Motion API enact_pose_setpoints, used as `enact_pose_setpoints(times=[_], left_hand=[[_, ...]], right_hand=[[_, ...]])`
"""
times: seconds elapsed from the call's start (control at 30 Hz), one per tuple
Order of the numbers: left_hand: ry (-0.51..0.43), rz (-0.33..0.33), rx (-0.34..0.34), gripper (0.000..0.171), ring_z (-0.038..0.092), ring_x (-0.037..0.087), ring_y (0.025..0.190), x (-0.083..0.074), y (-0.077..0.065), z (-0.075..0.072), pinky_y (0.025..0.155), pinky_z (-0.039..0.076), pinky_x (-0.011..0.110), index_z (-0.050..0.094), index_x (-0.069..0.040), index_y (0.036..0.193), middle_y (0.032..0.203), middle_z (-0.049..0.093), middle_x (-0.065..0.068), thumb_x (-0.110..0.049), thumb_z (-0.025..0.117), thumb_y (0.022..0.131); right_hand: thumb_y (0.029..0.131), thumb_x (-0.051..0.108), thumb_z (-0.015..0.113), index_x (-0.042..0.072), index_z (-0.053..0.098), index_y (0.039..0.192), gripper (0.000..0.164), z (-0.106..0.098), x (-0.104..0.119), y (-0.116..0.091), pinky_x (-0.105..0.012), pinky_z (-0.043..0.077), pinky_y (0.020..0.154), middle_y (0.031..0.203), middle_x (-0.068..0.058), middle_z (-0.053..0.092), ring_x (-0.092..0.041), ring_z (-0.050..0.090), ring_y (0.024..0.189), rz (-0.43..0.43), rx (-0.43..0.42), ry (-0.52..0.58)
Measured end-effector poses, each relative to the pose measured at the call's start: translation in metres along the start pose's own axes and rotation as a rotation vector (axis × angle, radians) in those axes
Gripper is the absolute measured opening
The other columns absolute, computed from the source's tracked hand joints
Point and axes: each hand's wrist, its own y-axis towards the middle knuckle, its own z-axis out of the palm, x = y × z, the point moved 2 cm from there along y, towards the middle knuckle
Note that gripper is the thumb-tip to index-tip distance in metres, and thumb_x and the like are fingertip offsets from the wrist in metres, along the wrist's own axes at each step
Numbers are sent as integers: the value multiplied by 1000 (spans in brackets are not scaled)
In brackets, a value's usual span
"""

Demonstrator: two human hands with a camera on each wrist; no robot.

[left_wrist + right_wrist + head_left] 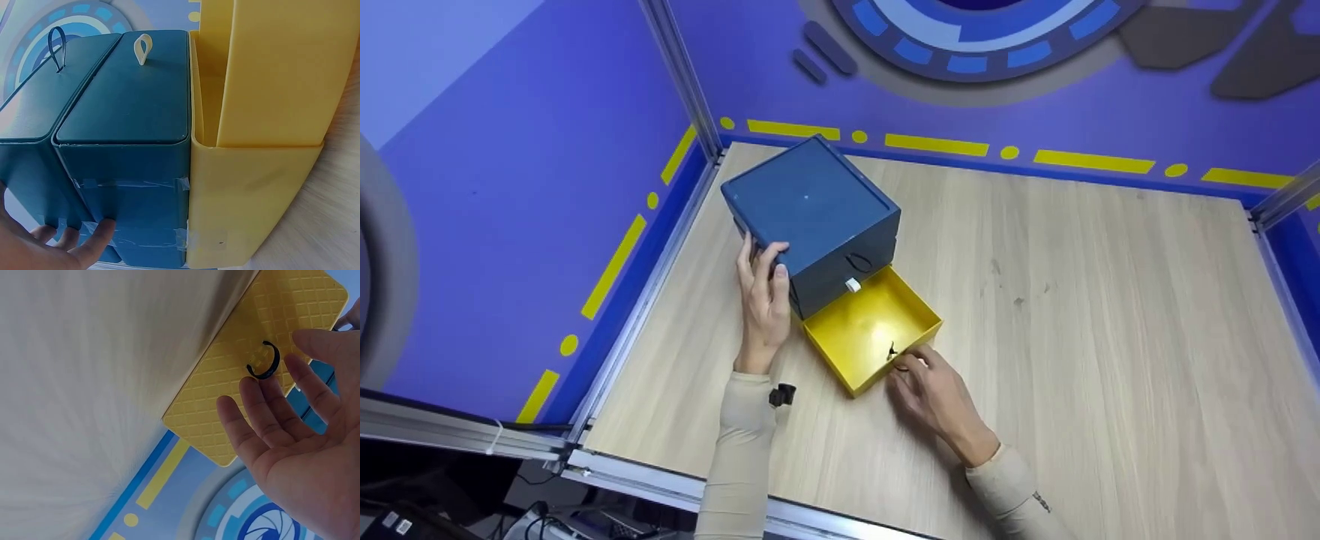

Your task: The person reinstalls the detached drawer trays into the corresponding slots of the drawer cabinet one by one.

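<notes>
A stacked drawer unit (810,210), dark blue above, stands on the table. Its yellow bottom drawer (870,322) is pulled out and holds nothing inside. The left wrist view shows the drawer sticking out of a yellow casing (253,202). My left hand (765,311) rests against the unit's left side, fingertips by the top edge. At the drawer's front is my right hand (941,394). In the right wrist view its loosely bent fingers surround a black loop pull (273,365) on the textured yellow front, with fingertips right by the loop and no grip on it.
The two blue drawers are closed, with a black loop (57,48) and a pale loop (143,48) on their fronts. Purple printed walls (562,172) border the wooden table (1110,337) at left and back. A metal rail (637,476) runs along the front edge.
</notes>
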Motion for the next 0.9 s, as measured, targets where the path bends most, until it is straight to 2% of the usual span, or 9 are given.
enact_pose_setpoints(times=[0.27, 0.67, 0.9], left_hand=[[10, -12, 7, 48, 24, 43, 161, -1, 1, -1, 127, 22, 67, 65, -17, 139, 173, 23, 25, -48, 39, 114], [-6, -7, 2, 40, 23, 43, 161, -1, 2, -1, 127, 23, 67, 65, -16, 139, 172, 22, 26, -37, 42, 114], [-8, -29, 23, 44, 22, 42, 162, -3, 0, -1, 128, 20, 67, 64, -17, 140, 174, 21, 24, -43, 40, 114]], right_hand=[[86, 10, 88, 10, 76, 104, 23, 0, 1, 2, -36, 60, 72, 105, -6, 69, -20, 70, 83, 34, 15, 11], [87, 10, 87, 10, 75, 105, 21, -1, 1, 7, -33, 60, 71, 105, -7, 69, -18, 67, 80, 45, 31, 36], [90, 12, 84, 10, 76, 106, 18, 3, 1, 9, -35, 59, 70, 107, -6, 68, -18, 66, 79, 72, 51, 35]])
